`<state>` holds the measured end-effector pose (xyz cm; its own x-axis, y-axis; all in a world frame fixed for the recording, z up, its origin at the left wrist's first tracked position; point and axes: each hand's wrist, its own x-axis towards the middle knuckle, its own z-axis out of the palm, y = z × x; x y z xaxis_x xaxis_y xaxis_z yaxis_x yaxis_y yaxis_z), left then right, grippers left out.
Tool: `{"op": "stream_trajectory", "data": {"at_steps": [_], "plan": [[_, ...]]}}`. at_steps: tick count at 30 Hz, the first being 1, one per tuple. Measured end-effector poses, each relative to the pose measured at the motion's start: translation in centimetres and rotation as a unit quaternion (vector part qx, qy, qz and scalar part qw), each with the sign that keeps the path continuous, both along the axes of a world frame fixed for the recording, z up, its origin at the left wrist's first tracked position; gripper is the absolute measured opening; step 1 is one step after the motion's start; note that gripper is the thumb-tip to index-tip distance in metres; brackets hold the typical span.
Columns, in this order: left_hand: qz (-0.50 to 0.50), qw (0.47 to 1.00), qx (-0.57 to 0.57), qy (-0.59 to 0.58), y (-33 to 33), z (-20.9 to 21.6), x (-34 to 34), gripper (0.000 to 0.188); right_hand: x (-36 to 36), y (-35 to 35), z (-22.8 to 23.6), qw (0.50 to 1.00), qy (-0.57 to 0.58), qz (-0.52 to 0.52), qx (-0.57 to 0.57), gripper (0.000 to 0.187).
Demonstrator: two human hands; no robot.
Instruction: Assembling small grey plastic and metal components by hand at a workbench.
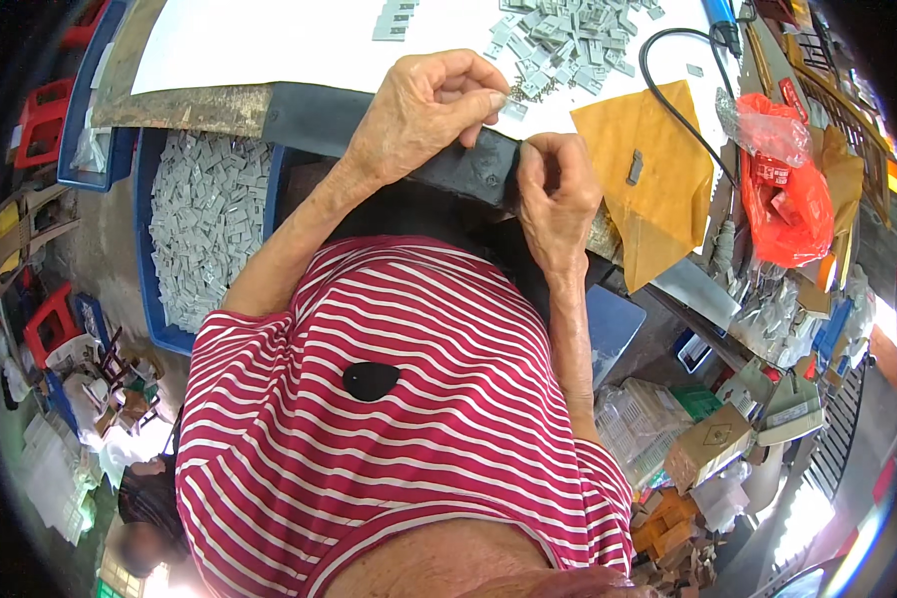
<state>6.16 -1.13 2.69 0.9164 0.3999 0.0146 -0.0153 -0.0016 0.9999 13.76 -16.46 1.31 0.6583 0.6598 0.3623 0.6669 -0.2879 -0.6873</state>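
Note:
My left hand (418,115) is over the table's near edge, its thumb and forefinger pressed together. Whatever is in that pinch is too small to make out. A small grey flat piece (514,110) lies on the white sheet (269,45) just beyond these fingertips. My right hand (560,189) is closed with curled fingers at the right end of a black strip (319,115) along the table edge; its grip is hidden. Tiny brownish metal bits (534,90) lie beside a heap of grey flat pieces (573,45) beyond my hands.
A short row of grey pieces (395,20) lies farther left. A brown envelope (657,199) with one grey piece, a black cable (645,60) and a red plastic bag (782,214) are at the right. A blue bin (149,209) below the table's left side holds many grey pieces.

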Motion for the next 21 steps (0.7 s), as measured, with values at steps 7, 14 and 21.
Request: {"op": "stream_trajectory", "data": {"at_steps": [7,14,21], "plan": [[-0.013,1.000,-0.026,0.002,-0.6,0.4,0.3,0.015,1.5,-1.2,2.5,0.785,0.586,-0.065,0.188,0.008],[-0.066,0.997,0.006,0.047,-1.8,0.3,0.9,0.014,2.5,-1.7,2.1,0.711,0.663,-0.074,0.221,0.008],[-0.078,0.994,0.049,0.064,-2.0,0.1,1.4,0.015,3.2,-1.9,1.9,0.629,0.731,-0.072,0.253,0.008]]}}
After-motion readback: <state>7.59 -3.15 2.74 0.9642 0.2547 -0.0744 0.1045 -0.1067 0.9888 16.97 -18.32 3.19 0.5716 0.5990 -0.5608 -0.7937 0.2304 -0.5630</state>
